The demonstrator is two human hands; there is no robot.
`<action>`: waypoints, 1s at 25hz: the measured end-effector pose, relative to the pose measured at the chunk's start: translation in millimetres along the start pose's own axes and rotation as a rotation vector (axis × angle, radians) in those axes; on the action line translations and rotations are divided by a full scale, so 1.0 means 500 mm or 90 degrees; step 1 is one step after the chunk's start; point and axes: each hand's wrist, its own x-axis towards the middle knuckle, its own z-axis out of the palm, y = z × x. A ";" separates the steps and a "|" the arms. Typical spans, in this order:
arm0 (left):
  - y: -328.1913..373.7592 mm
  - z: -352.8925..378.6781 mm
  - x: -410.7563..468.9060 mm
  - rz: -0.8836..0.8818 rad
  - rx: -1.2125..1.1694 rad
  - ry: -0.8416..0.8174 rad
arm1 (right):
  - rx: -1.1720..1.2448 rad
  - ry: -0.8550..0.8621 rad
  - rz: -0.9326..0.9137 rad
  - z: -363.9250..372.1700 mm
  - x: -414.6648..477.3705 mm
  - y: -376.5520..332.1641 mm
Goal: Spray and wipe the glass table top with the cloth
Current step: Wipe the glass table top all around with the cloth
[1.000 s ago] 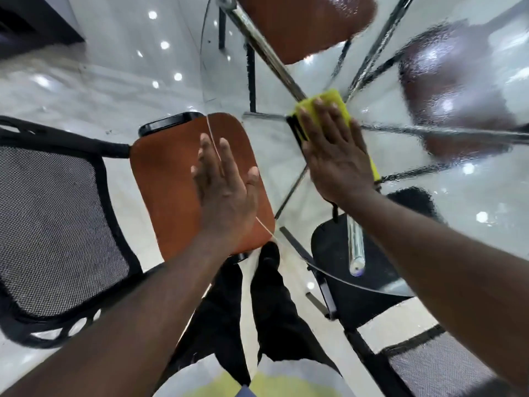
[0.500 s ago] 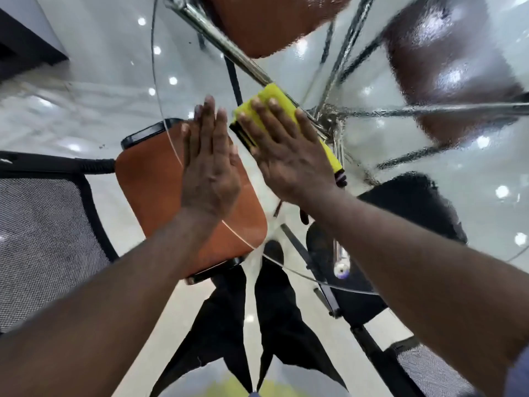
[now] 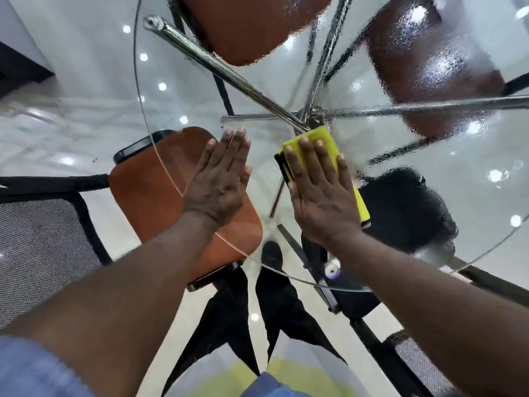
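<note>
While right hand presses yellow cloth flat-fingered, left hand lies flat on glass; orange chair beneath

glossy pale floor, light spots mirrored across it. 3 brown chair seats: left seat, top seat, upper-right seat; the last 2 look rippled. black seat at right. grey mesh chair back far left, black frame. black trousers and 1 dark shoe below.

Cloth now farther from left hand
</note>
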 end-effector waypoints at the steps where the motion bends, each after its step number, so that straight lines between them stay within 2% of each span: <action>1: -0.001 0.002 -0.001 -0.001 0.002 -0.010 | -0.008 0.006 -0.034 -0.002 0.030 0.006; 3: 0.000 0.006 -0.007 -0.005 0.008 -0.019 | -0.005 0.036 -0.044 -0.007 0.094 0.017; 6: 0.003 0.010 0.000 -0.010 0.017 -0.038 | 0.020 0.044 0.021 -0.018 0.140 0.011; 10: 0.007 -0.005 0.002 -0.031 -0.008 -0.075 | 0.052 0.032 0.116 -0.011 -0.001 -0.019; 12: 0.007 -0.012 0.002 -0.030 -0.018 -0.081 | 0.013 0.030 0.108 -0.002 -0.095 -0.028; 14: 0.007 -0.009 0.005 -0.022 -0.026 -0.078 | -0.037 0.044 0.088 -0.003 -0.106 -0.010; 21: 0.002 -0.003 -0.005 -0.004 -0.012 -0.074 | 0.007 0.063 0.076 -0.005 0.096 -0.007; 23: 0.002 -0.008 -0.002 -0.003 -0.007 -0.073 | 0.026 0.051 0.092 -0.002 0.065 -0.024; 25: 0.003 -0.014 -0.005 -0.003 -0.008 -0.087 | 0.025 0.037 0.091 0.014 -0.042 -0.069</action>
